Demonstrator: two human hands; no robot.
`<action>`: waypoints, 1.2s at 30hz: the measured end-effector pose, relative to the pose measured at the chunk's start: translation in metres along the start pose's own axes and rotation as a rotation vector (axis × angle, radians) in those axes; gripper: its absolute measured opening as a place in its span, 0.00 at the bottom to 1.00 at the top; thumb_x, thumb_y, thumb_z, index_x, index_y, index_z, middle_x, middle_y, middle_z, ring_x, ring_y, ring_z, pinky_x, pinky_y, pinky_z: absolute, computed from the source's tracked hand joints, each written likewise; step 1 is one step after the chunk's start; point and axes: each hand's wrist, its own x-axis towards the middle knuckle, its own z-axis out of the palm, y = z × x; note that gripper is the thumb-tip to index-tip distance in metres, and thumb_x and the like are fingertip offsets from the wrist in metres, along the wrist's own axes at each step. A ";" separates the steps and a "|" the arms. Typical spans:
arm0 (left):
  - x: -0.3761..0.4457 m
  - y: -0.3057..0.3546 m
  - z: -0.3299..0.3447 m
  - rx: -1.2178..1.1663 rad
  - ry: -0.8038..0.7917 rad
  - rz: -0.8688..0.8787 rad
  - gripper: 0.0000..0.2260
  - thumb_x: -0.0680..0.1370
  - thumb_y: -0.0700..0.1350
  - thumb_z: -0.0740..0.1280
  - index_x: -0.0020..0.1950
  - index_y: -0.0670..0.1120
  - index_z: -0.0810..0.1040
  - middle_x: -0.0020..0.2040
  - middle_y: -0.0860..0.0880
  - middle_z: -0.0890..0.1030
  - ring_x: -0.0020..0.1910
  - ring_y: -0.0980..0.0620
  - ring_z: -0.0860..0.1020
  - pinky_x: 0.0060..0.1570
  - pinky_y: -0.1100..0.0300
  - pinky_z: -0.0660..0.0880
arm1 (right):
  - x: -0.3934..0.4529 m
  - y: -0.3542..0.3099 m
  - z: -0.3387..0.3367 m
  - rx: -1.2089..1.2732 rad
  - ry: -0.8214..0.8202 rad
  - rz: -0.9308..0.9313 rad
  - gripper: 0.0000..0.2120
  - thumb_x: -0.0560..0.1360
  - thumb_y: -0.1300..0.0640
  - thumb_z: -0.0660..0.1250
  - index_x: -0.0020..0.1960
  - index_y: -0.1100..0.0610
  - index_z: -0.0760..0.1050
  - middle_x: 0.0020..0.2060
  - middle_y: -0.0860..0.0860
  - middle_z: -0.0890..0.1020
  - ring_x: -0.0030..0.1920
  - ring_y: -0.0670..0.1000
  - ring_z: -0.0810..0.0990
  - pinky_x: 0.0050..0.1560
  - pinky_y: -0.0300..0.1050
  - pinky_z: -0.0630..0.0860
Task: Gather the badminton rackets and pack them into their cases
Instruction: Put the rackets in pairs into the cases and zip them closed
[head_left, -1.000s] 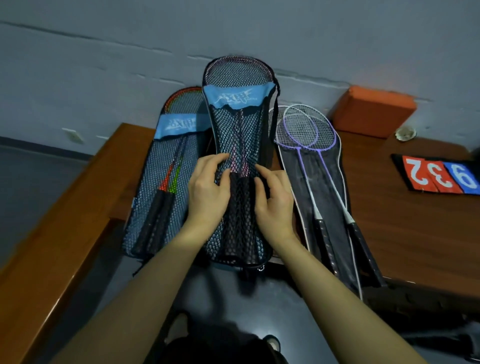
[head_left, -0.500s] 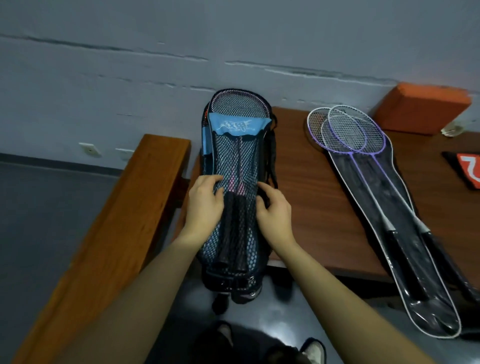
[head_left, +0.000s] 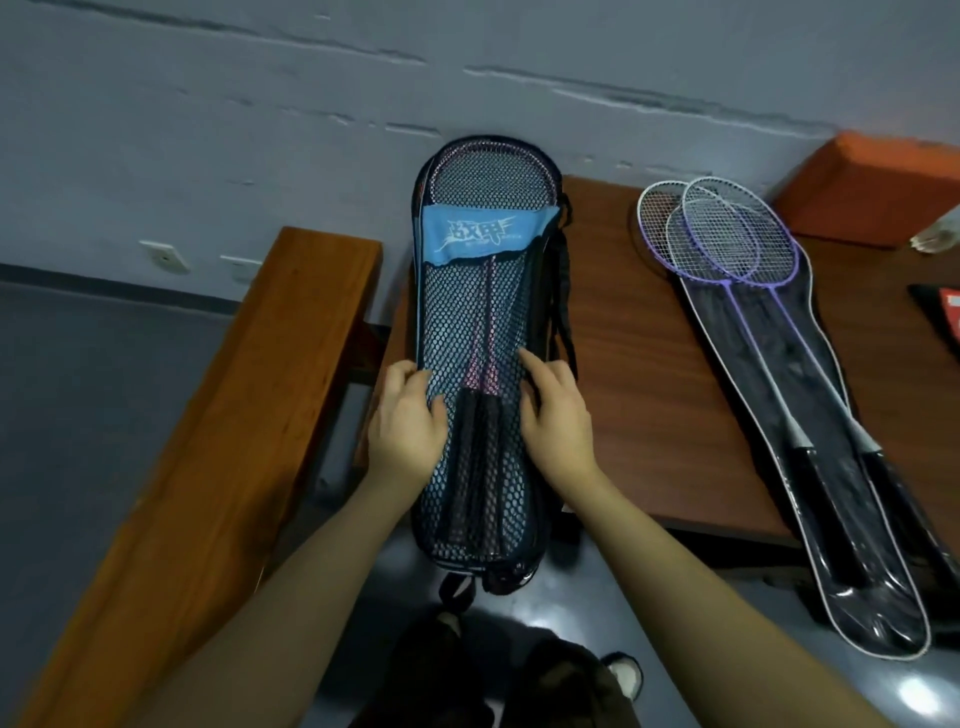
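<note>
A black mesh racket case (head_left: 488, 322) with a blue label lies on the left end of the wooden table (head_left: 639, 364), its lower end hanging over the front edge. Two pink-shafted rackets with black grips (head_left: 475, 441) show through the mesh. A second case edge peeks out beneath it. My left hand (head_left: 405, 431) grips the case's left edge with curled fingers and thumb on the mesh. My right hand (head_left: 558, 415) rests on its right edge with fairly straight fingers. Two purple rackets (head_left: 727, 244) lie on an open clear-and-black case (head_left: 831, 467) to the right.
A wooden bench (head_left: 234, 415) runs along the left, with a gap between it and the table. An orange block (head_left: 872, 192) stands at the back right by the wall. A red score card (head_left: 950, 317) and a shuttlecock (head_left: 937, 236) sit at the right edge.
The mesh case I hold went left onto the other mesh case, covering it. Since then my hands have slid outward to its edges and my view has come closer.
</note>
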 end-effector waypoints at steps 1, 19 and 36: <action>0.000 -0.004 0.004 0.111 -0.042 0.010 0.17 0.78 0.46 0.61 0.64 0.39 0.72 0.66 0.43 0.69 0.63 0.44 0.68 0.59 0.51 0.68 | -0.001 0.005 0.002 -0.049 -0.034 0.040 0.20 0.79 0.60 0.58 0.70 0.55 0.66 0.55 0.55 0.73 0.47 0.57 0.76 0.41 0.53 0.76; 0.023 0.078 0.042 0.127 -0.195 0.196 0.18 0.79 0.51 0.58 0.67 0.44 0.70 0.71 0.43 0.64 0.70 0.43 0.59 0.67 0.48 0.55 | 0.004 0.085 -0.058 0.083 -0.081 0.153 0.14 0.78 0.61 0.60 0.62 0.59 0.73 0.51 0.48 0.71 0.52 0.53 0.75 0.52 0.43 0.72; 0.042 0.285 0.246 -0.024 -0.335 0.198 0.23 0.71 0.54 0.55 0.55 0.43 0.79 0.52 0.41 0.78 0.49 0.39 0.77 0.48 0.48 0.71 | 0.062 0.323 -0.221 -0.305 0.103 0.321 0.13 0.71 0.62 0.68 0.55 0.62 0.77 0.50 0.61 0.77 0.47 0.65 0.75 0.47 0.54 0.72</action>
